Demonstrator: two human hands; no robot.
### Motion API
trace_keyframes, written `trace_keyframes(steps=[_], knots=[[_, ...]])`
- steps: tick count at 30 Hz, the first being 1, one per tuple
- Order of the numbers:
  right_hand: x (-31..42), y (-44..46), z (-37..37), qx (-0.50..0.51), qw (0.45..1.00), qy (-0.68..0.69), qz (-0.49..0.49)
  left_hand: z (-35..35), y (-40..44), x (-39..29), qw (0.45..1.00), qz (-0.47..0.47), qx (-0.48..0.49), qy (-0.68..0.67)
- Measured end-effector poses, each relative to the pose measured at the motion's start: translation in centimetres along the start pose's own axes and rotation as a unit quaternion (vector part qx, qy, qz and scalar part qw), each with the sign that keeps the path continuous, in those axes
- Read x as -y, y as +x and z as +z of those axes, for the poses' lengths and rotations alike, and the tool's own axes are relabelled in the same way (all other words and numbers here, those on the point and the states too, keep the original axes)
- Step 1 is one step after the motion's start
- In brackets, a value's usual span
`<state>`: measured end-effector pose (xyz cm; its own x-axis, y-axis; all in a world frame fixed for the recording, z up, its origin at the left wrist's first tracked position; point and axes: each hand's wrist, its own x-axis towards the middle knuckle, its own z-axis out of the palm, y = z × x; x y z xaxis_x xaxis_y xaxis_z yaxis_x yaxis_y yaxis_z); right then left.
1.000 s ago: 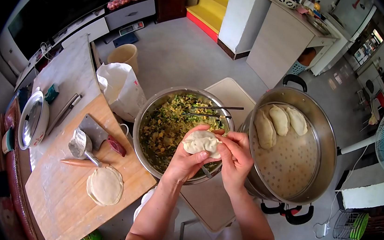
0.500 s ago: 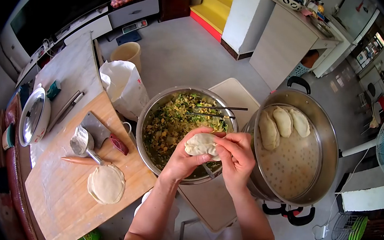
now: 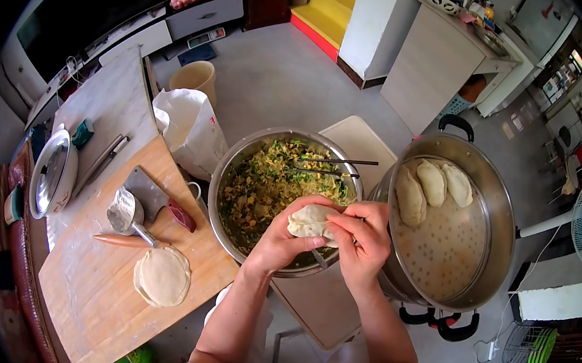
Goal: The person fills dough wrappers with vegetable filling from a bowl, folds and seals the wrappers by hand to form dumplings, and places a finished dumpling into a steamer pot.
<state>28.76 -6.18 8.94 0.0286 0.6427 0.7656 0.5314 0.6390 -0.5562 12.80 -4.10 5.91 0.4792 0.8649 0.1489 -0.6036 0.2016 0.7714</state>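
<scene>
On the wooden board (image 3: 95, 288) at left, a floury metal scoop (image 3: 122, 212), a cleaver (image 3: 149, 193) and pale dough rounds (image 3: 162, 276). Then a bowl (image 3: 213, 202) of filling (image 3: 255, 185), bridged at right by chopsticks (image 3: 367, 163). Over its near right side — cradling a dumpling (image 3: 309, 220) in the curled left hand (image 3: 281, 243), pinching its right edge with the right hand (image 3: 365, 242). Far right, inside a steel pot (image 3: 504, 225) — three finished dumplings (image 3: 432, 184), side by side.

2 bare forearms reaching forward, left hand (image 3: 283, 241) cupped, right hand (image 3: 362, 242) pinching, fingertips together
</scene>
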Motion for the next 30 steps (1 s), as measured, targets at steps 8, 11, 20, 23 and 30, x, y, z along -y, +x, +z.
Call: trace_keyframes(steps=[8,11,20,23,30], knots=[[1.4,1.1,0.0,0.000,0.999,0.019,0.035,-1.1,-0.2,0.4,0.999,-0.010,-0.018,0.044],[1.4,1.0,-0.1,0.028,0.999,0.019,0.017,-0.9,-0.2,0.3,0.997,-0.002,-0.021,0.073],[-0.1,0.1,0.2,0.010,0.999,-0.037,-0.029,0.5,0.0,-0.7,0.993,0.005,0.005,0.114],[0.5,0.7,-0.1,0.026,0.999,-0.021,-0.015,-0.1,-0.2,-0.7,0.995,-0.009,0.004,0.097],[-0.2,0.0,0.2,0.024,0.998,-0.034,-0.048,0.1,0.0,-0.5,0.985,-0.015,0.001,0.174]])
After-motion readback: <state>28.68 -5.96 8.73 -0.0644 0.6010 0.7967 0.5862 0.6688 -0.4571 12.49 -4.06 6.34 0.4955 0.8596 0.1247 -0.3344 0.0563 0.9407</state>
